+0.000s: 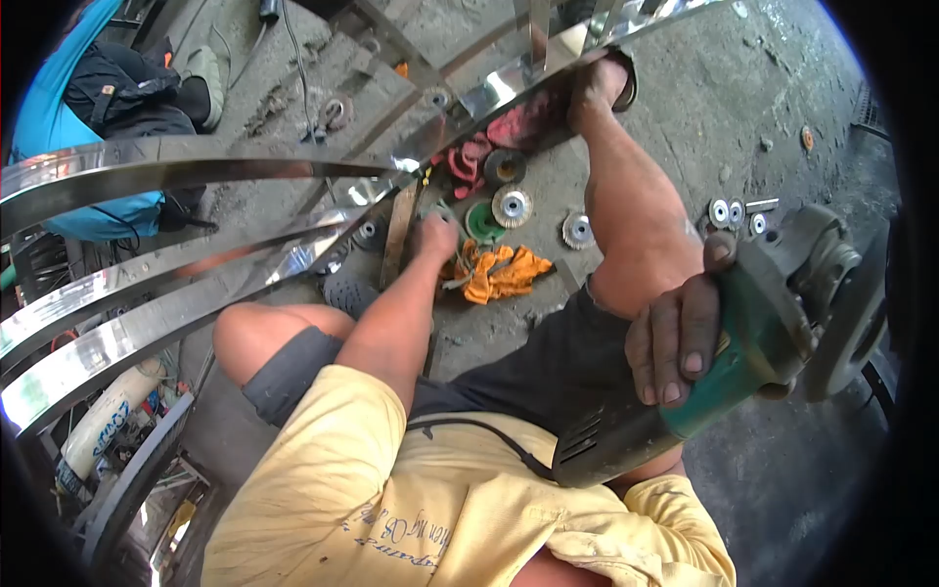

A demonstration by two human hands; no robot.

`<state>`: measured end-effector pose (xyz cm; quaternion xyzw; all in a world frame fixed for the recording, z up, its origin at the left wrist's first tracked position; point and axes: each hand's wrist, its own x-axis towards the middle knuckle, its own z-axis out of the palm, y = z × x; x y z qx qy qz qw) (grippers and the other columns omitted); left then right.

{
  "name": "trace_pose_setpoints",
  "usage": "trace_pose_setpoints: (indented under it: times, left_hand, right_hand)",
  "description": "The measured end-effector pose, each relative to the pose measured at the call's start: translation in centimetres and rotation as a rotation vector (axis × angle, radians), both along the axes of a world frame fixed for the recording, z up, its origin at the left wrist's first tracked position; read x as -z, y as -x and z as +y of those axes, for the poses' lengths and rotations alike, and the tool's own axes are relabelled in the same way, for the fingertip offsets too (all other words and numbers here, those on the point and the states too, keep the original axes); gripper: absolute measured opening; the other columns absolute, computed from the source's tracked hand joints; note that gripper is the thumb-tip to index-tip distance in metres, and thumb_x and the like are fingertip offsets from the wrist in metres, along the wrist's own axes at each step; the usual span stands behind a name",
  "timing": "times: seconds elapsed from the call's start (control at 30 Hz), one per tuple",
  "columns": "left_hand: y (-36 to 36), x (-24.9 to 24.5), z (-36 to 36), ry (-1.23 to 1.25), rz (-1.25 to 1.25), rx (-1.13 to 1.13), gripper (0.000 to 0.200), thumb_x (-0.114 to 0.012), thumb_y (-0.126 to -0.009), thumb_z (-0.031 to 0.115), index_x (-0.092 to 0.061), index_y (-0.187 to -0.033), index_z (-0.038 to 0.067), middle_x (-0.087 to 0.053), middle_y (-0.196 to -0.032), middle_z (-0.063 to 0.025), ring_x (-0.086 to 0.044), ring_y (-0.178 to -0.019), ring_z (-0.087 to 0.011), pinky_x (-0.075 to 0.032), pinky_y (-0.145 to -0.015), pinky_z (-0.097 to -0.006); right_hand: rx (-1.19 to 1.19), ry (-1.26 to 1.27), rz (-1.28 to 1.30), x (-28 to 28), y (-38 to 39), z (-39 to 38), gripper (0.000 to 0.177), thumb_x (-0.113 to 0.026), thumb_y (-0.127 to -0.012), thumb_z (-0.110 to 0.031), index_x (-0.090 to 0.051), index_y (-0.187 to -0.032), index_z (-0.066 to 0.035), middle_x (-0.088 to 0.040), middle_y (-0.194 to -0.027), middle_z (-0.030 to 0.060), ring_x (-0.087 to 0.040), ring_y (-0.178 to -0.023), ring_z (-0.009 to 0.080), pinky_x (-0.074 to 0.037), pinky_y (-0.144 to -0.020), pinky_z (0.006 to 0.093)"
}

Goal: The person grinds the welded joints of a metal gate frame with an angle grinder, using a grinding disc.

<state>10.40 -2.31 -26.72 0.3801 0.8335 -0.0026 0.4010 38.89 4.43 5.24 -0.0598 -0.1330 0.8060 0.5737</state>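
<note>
My right hand (pixel 675 338) is wrapped round the green and black body of an angle grinder (pixel 724 372), raised at the right with its disc (pixel 851 323) facing outward. The grinder's black cord runs across my yellow shirt. My left hand (pixel 435 238) reaches down by the floor, fingers curled round something small and greyish that I cannot make out. Just right of it lie a green disc (pixel 481 224), a round abrasive wheel (pixel 512 206) and an orange cloth (pixel 507 274). A black ring (pixel 504 168) and pink pieces (pixel 468 164) are above them.
Curved shiny metal bars (pixel 147 176) span the left and top. A person in blue (pixel 59 108) is at the upper left. More discs (pixel 577 230) (pixel 727 212) lie on the floor. At the lower left is a white cylinder (pixel 112 416).
</note>
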Motion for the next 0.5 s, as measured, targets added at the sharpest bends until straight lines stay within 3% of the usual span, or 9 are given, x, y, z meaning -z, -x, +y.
trace_pose_setpoints:
  times: [0.07,0.1,0.13,0.2,0.27,0.33,0.4,0.5]
  left_hand:
    - [2.6,2.1,-3.1,-0.082,0.028,-0.088,0.023,-0.059,-0.084,0.02,-0.073,-0.093,0.003,-0.072,-0.092,-0.0242,-0.068,-0.094,-0.0435,-0.054,-0.082,-0.0471]
    - [3.9,1.7,-4.5,-0.019,0.013,-0.091,0.028,-0.062,-0.083,0.022,-0.073,-0.097,0.0,-0.072,-0.094,-0.0236,-0.069,-0.096,-0.0421,-0.054,-0.083,-0.0464]
    - [6.2,3.7,-6.9,0.164,0.102,0.359,0.032,-0.059,-0.084,0.025,-0.072,-0.101,0.001,-0.071,-0.102,-0.0252,-0.068,-0.102,-0.0413,-0.053,-0.088,-0.0463]
    - [7.8,4.5,-10.2,0.423,0.114,0.614,0.037,-0.058,-0.086,0.028,-0.072,-0.107,0.002,-0.069,-0.113,-0.0266,-0.066,-0.111,-0.0391,-0.052,-0.094,-0.045]
    - [5.9,-0.3,-11.5,0.553,-0.023,0.215,0.039,-0.06,-0.086,0.029,-0.072,-0.112,0.002,-0.068,-0.118,-0.0261,-0.064,-0.116,-0.0362,-0.051,-0.097,-0.0427]
    - [3.9,2.0,-14.9,0.429,-0.209,0.002,0.056,-0.067,-0.086,0.038,-0.064,-0.13,0.004,-0.062,-0.135,-0.0227,-0.06,-0.124,-0.0358,-0.048,-0.103,-0.0419]
    - [0.2,-1.3,-12.3,0.284,-0.516,0.302,0.058,-0.067,-0.086,0.04,-0.062,-0.133,0.007,-0.064,-0.134,-0.0187,-0.061,-0.123,-0.0359,-0.048,-0.103,-0.0423]
    - [-3.9,-3.7,-9.5,0.331,-0.516,0.541,0.054,-0.068,-0.084,0.039,-0.065,-0.13,0.01,-0.067,-0.129,-0.0169,-0.063,-0.119,-0.0328,-0.05,-0.1,-0.0408]
  right_hand:
    - [0.0,0.016,-0.002,0.1,-0.2,-0.4,0.104,-0.081,-0.076,-0.049,-0.027,-0.148,0.004,-0.063,-0.104,0.0226,-0.071,-0.083,0.0356,-0.062,-0.067,0.0457]
    - [-0.004,0.019,-0.002,0.0,-0.2,-0.5,0.104,-0.081,-0.076,-0.048,-0.027,-0.148,0.004,-0.063,-0.105,0.0227,-0.071,-0.083,0.0357,-0.062,-0.068,0.046]
    - [-0.008,0.022,-0.001,0.1,-0.1,-0.6,0.104,-0.081,-0.076,-0.048,-0.027,-0.148,0.004,-0.063,-0.106,0.0227,-0.071,-0.084,0.0359,-0.062,-0.068,0.0463]
    - [-0.012,0.027,0.003,0.1,0.1,-0.8,0.104,-0.081,-0.075,-0.048,-0.028,-0.148,0.003,-0.062,-0.107,0.0228,-0.071,-0.085,0.0362,-0.062,-0.069,0.0469]
    - [-0.02,0.026,0.002,-0.1,0.2,-1.0,0.103,-0.081,-0.075,-0.047,-0.028,-0.148,0.003,-0.062,-0.108,0.0229,-0.071,-0.086,0.0365,-0.062,-0.07,0.0475]
    - [-0.024,0.028,0.001,-0.3,0.4,-1.0,0.103,-0.081,-0.074,-0.047,-0.029,-0.149,0.002,-0.062,-0.11,0.023,-0.071,-0.087,0.0368,-0.062,-0.071,0.0481]
    - [-0.03,0.024,-0.008,-0.7,0.8,-1.2,0.103,-0.081,-0.074,-0.046,-0.029,-0.149,0.002,-0.062,-0.111,0.0231,-0.071,-0.088,0.0371,-0.062,-0.072,0.0488]
    - [-0.035,0.026,-0.025,-1.1,1.3,-1.3,0.103,-0.081,-0.073,-0.046,-0.03,-0.149,0.001,-0.062,-0.113,0.0233,-0.071,-0.09,0.0375,-0.062,-0.073,0.0497]
